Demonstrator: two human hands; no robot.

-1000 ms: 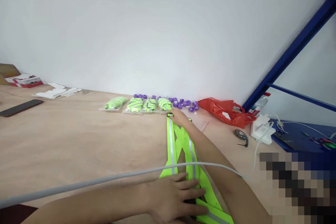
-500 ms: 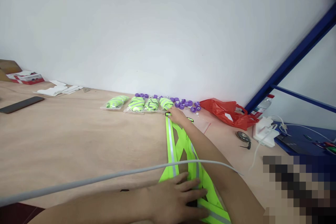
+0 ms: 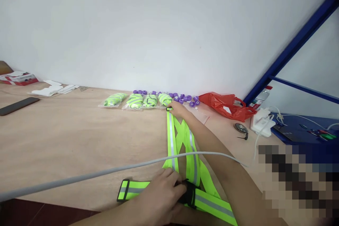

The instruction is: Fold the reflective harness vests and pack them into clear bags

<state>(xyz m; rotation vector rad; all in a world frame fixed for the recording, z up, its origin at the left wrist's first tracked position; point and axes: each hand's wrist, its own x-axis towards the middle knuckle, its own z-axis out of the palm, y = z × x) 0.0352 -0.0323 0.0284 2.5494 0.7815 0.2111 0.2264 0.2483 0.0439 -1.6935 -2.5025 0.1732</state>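
A neon-yellow reflective vest (image 3: 171, 137) made of straps with silver stripes lies along the table in front of me. At its far end my right hand (image 3: 178, 109) pinches a strap beside a small black slider (image 3: 170, 109). My left hand (image 3: 164, 194) is closed on the near cross strap, just left of a black buckle (image 3: 190, 194), which its fingers partly hide. Left of that hand, the strap's end with a black slider (image 3: 123, 190) shows. My right forearm covers part of the vest's right side.
Several clear bags of folded neon straps (image 3: 135, 101) line the wall, with purple rolls (image 3: 187, 98) around them. To the right are a red plastic bag (image 3: 227, 105), a tape measure (image 3: 240, 128) and a white power strip (image 3: 262, 123). A grey cable (image 3: 106, 173) crosses the foreground.
My left hand has gone from spread over the straps to closed at the buckle, and the cross strap now extends out to the left. My right hand stays at the far end.
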